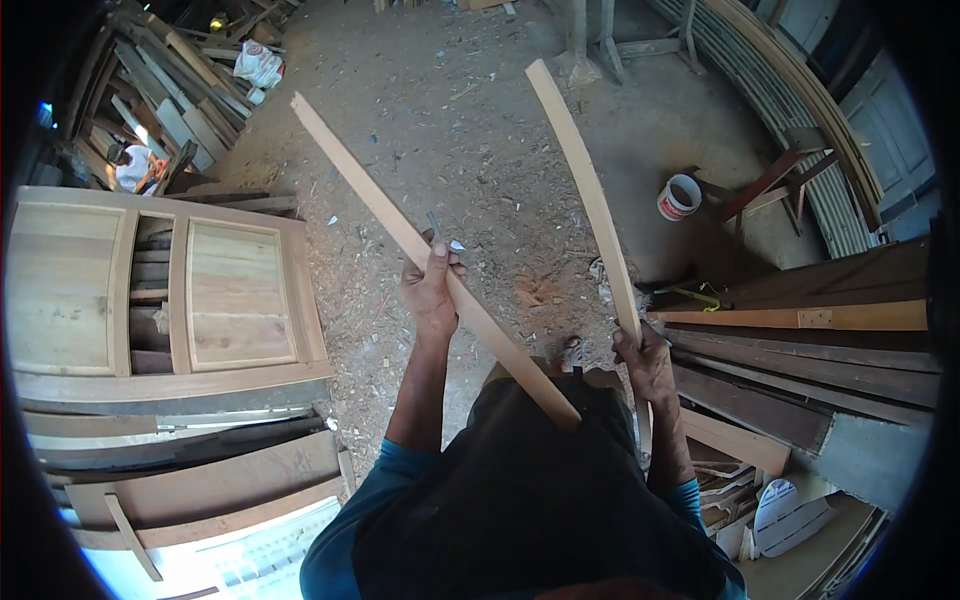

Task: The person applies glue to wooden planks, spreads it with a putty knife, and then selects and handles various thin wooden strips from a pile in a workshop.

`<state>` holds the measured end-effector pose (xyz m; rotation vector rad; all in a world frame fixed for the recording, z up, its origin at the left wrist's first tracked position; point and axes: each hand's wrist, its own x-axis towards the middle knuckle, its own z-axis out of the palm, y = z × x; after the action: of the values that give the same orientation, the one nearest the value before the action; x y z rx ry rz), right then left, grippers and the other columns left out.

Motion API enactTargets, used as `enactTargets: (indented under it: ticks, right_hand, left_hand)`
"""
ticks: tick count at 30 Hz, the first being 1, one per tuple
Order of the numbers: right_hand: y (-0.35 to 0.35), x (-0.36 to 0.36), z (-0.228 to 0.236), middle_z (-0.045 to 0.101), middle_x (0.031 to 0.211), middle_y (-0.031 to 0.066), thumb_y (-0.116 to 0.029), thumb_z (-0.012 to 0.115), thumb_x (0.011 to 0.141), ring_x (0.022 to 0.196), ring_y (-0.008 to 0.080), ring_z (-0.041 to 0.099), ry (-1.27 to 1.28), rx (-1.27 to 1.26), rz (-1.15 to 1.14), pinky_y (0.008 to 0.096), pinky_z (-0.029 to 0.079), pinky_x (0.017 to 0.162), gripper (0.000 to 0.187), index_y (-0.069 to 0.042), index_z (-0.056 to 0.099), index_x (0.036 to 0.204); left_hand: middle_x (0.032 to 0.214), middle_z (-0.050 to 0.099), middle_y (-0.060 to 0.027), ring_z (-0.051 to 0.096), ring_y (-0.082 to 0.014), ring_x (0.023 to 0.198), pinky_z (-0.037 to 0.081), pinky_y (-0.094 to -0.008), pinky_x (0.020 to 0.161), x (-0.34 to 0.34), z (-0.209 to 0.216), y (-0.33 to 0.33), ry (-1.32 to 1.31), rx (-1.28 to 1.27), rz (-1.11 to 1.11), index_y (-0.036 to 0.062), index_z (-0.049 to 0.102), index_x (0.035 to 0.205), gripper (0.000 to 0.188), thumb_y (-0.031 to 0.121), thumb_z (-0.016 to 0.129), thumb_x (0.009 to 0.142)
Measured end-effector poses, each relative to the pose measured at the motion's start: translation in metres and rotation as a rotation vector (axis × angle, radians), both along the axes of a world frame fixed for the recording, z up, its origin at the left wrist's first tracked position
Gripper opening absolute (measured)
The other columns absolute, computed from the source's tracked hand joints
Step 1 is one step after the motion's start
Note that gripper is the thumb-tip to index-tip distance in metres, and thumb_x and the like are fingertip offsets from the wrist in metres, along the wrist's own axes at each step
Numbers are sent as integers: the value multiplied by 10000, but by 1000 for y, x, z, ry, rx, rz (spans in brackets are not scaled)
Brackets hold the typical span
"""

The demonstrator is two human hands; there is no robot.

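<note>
My left hand [430, 290] is closed around a long, flat wooden strip [365, 182], which slants from the far left down to my lap. A thin grey stick-like object [434, 226] pokes up past the fingers of that hand; its kind is too small to make out. On the right, my right hand [650, 368] grips a second pale wooden strip [588, 180] near its lower part. This strip points away from me and leans slightly left at its far end. The two strips are apart from each other.
A panelled wooden door [180, 215] lies at left beside stacked boards [200, 485]. At right are long planks [790, 318] and a white bucket [679, 197]. Wood shavings litter the floor [440, 120]. A person [135, 168] is at the far left by a lumber pile [180, 85].
</note>
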<state>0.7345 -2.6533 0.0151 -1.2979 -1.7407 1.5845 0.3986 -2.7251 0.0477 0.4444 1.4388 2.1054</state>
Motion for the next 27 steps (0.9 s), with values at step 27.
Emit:
enactTargets:
  ticks: [27]
  right_hand:
    - [422, -84, 53, 634, 845, 38, -463, 522, 1060, 682, 106, 554, 342, 277, -885, 247, 432, 594, 529, 25, 658, 1211]
  left_hand:
    - [1115, 566, -180, 567, -320, 1000, 473, -422, 858, -112, -30, 570, 989, -34, -691, -27, 534, 1335, 465, 289, 627, 1006]
